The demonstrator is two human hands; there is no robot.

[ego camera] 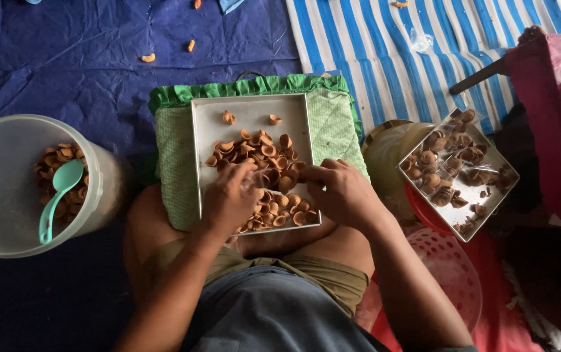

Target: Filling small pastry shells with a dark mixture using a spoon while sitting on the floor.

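Note:
A square metal tray (pixel 205 111) rests on a green cushion (pixel 173 140) on my lap and holds several brown nut shell halves (pixel 274 156). My left hand (pixel 228 199) hovers over the tray's near left part, fingers curled around a small nut that is mostly hidden. My right hand (pixel 339 192) is over the near right part, fingertips pinched toward the left hand on the same small piece. The two hands almost touch above the shells.
A clear plastic bucket (pixel 0 195) at left holds more shells and a teal spoon (pixel 59 195). At right a second metal tray (pixel 489 208) with dark shells sits over a red basket (pixel 450 274). Blue tarp and striped mat lie beyond.

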